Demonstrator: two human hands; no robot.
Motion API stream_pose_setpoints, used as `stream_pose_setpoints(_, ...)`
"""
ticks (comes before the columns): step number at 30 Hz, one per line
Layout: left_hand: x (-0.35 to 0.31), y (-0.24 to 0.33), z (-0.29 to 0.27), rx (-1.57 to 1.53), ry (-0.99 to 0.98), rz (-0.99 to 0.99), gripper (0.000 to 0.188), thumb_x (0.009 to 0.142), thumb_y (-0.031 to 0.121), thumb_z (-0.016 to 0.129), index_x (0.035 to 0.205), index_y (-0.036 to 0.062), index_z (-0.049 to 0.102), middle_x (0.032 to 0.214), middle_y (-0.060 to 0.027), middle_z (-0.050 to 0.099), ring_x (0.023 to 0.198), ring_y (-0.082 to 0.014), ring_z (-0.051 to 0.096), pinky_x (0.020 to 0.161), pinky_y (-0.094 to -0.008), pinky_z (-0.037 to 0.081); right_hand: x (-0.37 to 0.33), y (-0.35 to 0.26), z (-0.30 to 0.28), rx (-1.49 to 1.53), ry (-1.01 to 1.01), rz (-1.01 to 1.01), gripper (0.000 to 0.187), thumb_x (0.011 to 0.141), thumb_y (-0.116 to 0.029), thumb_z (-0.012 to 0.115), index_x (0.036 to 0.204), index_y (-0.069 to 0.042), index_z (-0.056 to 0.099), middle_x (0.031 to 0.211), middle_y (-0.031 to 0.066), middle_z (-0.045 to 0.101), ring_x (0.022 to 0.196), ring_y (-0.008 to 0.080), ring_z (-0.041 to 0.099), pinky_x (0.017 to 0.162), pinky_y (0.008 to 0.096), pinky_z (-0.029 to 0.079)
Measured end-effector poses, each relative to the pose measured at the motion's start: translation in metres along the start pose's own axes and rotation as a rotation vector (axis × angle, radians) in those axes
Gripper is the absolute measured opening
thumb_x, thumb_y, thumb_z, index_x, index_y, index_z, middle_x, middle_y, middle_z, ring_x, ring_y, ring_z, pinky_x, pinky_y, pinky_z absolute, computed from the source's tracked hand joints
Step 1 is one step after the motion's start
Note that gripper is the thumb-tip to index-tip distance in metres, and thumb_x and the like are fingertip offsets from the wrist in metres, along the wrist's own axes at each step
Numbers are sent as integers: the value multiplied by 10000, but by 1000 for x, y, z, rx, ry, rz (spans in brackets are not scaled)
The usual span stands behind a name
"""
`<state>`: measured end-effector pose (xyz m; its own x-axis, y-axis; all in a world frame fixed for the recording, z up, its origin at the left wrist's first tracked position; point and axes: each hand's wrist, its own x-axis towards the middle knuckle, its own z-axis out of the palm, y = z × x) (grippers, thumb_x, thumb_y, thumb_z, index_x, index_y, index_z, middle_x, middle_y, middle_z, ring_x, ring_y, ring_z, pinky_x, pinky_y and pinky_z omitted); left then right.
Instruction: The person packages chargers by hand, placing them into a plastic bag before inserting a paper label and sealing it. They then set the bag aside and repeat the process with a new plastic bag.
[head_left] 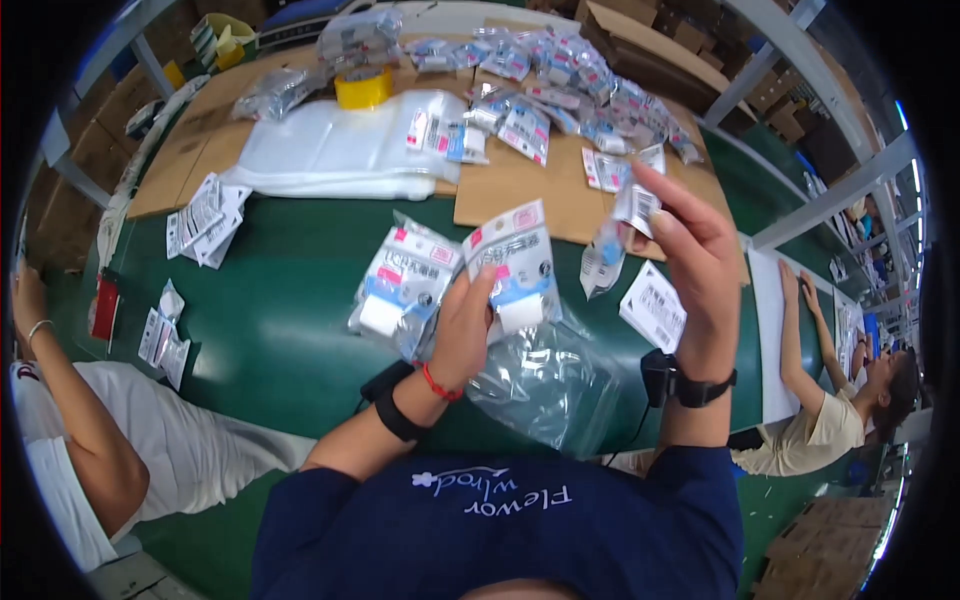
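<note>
My left hand (462,325) is closed on a see-through plastic packet (512,255) with a white, pink and blue card and a white piece inside, its thumb across the front. A similar packet (405,275) lies against that hand's other side; whether the fingers hold it too is hidden. Raised on the right, my right hand (690,235) pinches a small plastic packet (608,250) with a barcode label between thumb and fingers. Below the left hand's packet lies a see-through plastic bag (545,385). A white printed card (653,305) rests beneath the right hand.
Many similar packets (575,70) are heaped on cardboard (590,205) at the far side. Yellow tape (364,88) stands by a stack of plastic bags (330,150). White cards (208,220) and a packet (165,335) lie left. People sit on both sides of the green table (290,290).
</note>
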<state>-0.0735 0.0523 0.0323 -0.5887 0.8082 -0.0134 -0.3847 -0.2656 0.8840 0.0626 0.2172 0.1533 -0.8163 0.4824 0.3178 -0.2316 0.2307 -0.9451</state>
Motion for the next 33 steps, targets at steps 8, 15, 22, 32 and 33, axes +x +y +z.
stream_pose_setpoints(8, -4, -3, 11, -358, -353, -260, 396, 984, 257, 390, 1290, 5, 401, 1157, -87, 554, 1001, -167, 593, 848, -292, 488, -22, 25, 46, 150, 14, 192, 487, 940, -124, 480, 1389, 17, 354, 1159, 142, 578, 998, 159, 574, 845, 266, 460)
stream_pose_setpoints(15, -14, -7, 17, -121, -296, -156, 405, 897, 123, 571, 1251, -9, 423, 1157, -78, 561, 1024, -144, 572, 859, -290, 488, -36, 58, 72, 90, 195, -224, 619, 932, -134, 520, 1446, -5, 199, 1358, 149, 409, 1145, 174, 487, 896, 286, 438)
stream_pose_setpoints(22, -17, -15, 5, 177, -317, 106, 490, 861, 105, 629, 1272, -24, 395, 1189, -92, 538, 1078, -161, 545, 912, -320, 458, -47, 56, 33, 76, 204, 180, 401, 922, -126, 547, 1284, 24, 464, 1214, 130, 550, 1043, 167, 549, 923, 299, 415)
stream_pose_setpoints(32, -3, 33, -2, -903, -425, -643, 558, 924, 177, 510, 1416, 38, 285, 1300, -120, 479, 1147, -237, 526, 961, -348, 441, -51, 39, 33, -481, -189, -324, 252, 845, -51, 543, 1067, -8, 655, 1088, 117, 652, 1082, 282, 590, 1037, 432, 337)
stream_pose_setpoints(33, 0, 33, -6, -900, -433, -646, 558, 924, 177, 510, 1416, 38, 285, 1300, -120, 479, 1147, -237, 526, 961, -348, 441, -53, 36, 41, -522, -346, -324, 284, 822, -34, 522, 1072, -19, 657, 1103, 117, 650, 1134, 294, 561, 1053, 464, 309)
